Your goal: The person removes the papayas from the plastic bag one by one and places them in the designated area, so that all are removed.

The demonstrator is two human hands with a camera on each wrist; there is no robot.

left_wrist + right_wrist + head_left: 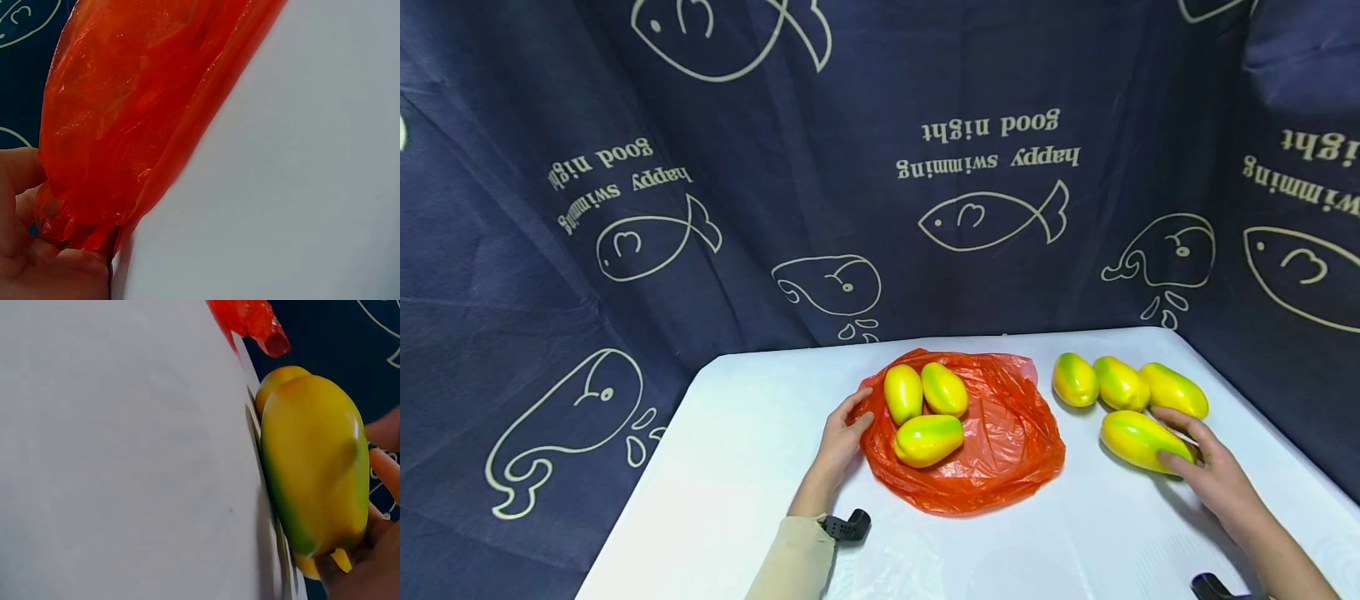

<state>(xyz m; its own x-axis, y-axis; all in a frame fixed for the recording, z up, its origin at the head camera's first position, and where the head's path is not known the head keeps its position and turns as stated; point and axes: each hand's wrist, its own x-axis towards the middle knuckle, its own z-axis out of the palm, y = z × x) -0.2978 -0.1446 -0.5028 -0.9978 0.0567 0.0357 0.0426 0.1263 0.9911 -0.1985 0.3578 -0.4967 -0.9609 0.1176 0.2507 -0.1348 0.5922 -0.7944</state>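
Note:
A red plastic bag [992, 450] lies spread on the table with three yellow-green papayas on it, one of them this papaya [928, 441] nearest me. At the bag's left edge my left hand [842, 433] pinches the thin plastic; the left wrist view shows the bag [137, 106] bunched between thumb and fingers. Over on the right, my right hand [1213, 467] grips one end of another papaya [1142, 440]. Up close in the right wrist view, that papaya [315, 462] has fingers around its side and end, low over the white surface.
Behind the held fruit, three more papayas [1122, 383] form a row at the table's back right. The white-covered table [737, 467] ends at a dark blue curtain [820, 167] printed with fish and whales, which hangs behind and along both sides.

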